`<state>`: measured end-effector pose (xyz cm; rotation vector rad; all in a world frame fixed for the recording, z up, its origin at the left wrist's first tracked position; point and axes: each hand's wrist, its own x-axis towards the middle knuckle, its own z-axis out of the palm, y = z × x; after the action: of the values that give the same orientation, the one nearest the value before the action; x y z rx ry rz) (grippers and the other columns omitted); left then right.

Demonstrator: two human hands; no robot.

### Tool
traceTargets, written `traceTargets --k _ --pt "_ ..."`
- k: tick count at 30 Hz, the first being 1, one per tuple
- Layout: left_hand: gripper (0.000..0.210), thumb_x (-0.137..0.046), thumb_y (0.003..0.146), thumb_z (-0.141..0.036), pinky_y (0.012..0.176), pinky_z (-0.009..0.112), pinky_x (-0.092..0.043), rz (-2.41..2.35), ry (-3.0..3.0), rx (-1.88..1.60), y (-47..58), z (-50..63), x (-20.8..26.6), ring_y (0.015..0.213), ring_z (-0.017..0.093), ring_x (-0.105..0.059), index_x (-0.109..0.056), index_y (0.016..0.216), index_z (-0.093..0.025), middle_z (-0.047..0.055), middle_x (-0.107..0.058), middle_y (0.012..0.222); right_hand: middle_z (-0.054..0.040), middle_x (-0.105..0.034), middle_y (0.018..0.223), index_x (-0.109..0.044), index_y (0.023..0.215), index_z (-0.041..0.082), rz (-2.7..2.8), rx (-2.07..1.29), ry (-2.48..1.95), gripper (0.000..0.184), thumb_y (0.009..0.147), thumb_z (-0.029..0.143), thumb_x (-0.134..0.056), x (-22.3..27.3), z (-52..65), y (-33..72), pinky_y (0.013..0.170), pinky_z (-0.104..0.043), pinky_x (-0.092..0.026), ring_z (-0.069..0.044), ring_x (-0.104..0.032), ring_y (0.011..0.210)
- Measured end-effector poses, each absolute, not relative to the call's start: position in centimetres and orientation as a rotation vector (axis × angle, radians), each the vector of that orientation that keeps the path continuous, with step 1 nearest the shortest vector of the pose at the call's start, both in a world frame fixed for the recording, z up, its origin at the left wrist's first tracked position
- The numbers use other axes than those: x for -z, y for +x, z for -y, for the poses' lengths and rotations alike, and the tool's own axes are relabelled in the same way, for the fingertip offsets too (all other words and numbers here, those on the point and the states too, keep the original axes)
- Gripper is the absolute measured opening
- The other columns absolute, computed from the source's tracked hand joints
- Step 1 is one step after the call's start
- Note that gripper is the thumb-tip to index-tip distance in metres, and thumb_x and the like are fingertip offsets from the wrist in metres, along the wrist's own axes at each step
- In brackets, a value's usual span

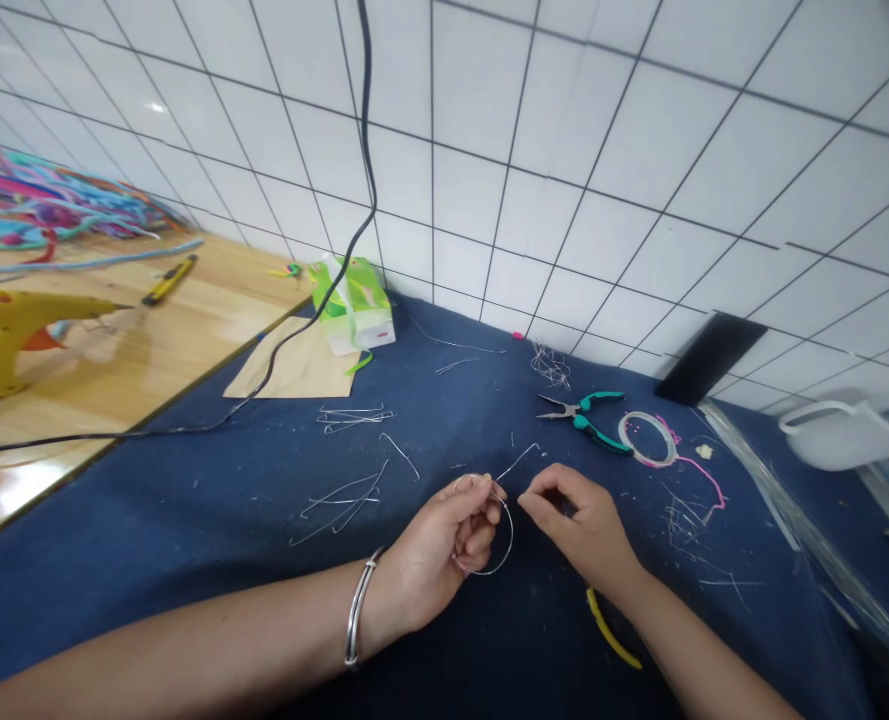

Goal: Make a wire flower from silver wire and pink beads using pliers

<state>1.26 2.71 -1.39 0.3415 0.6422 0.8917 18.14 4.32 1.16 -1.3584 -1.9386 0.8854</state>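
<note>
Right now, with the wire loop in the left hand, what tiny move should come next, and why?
Maybe the right hand should pinch the hooked wire: its end sticks out past the left hand, which grips the wire loop, and the right hand is close but seems not to touch it.

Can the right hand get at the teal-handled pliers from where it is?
Likely yes. The teal-handled pliers lie on the blue surface just beyond the right hand; nothing visible covers them or seems to stand in between.
</note>
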Motion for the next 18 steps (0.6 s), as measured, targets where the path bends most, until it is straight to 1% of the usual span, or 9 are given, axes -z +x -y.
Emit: traceTargets --k 4,8,12,18 --pt "0.018 -0.052 0.082 -0.033 0.038 0.016 -0.015 -0.654 0.358 -0.907 1.38 -2.6 1.49 0.04 0.0 -0.028 -0.053 0.081 -0.015 -0.003 -0.046 0.067 0.0023 -0.053 0.062 -0.057 0.066 0.018 2.041 -0.958 -1.338 0.016 0.079 0.027 -0.053 -1.15 -4.1 17.74 0.052 -0.02 -0.037 -0.008 -0.046 0.055" --pt "0.019 -0.052 0.082 -0.032 0.038 0.017 -0.014 -0.667 0.393 -0.883 1.55 -2.46 1.52 0.04 0.001 -0.03 -0.053 0.08 -0.014 -0.003 -0.045 0.064 0.0024 -0.052 0.06 -0.059 0.065 0.018 2.025 -0.946 -1.364 0.016 0.078 0.023 -0.052 -0.69 -3.65 17.27 0.05 -0.019 -0.036 -0.008 -0.046 0.053" --pt "0.019 -0.053 0.081 -0.032 0.038 0.017 -0.015 -0.688 0.428 -0.85 1.64 -2.44 1.45 0.04 0.002 -0.033 -0.051 0.076 -0.014 -0.003 -0.048 0.062 0.0025 -0.054 0.06 -0.06 0.065 0.018 1.993 -0.913 -1.424 0.016 0.078 0.023 -0.052 -0.74 -3.49 17.26 0.051 -0.019 -0.036 -0.008 -0.047 0.054" --pt "0.023 -0.056 0.079 -0.035 0.038 0.019 -0.021 -0.734 0.512 -0.783 1.71 -2.42 0.9 0.038 0.004 -0.036 -0.05 0.071 -0.015 -0.003 -0.048 0.054 0.0019 -0.059 0.064 -0.062 0.067 0.019 1.991 -0.94 -1.401 0.016 0.079 0.022 -0.051 -1.04 -3.64 17.45 0.055 -0.02 -0.039 -0.009 -0.052 0.06"
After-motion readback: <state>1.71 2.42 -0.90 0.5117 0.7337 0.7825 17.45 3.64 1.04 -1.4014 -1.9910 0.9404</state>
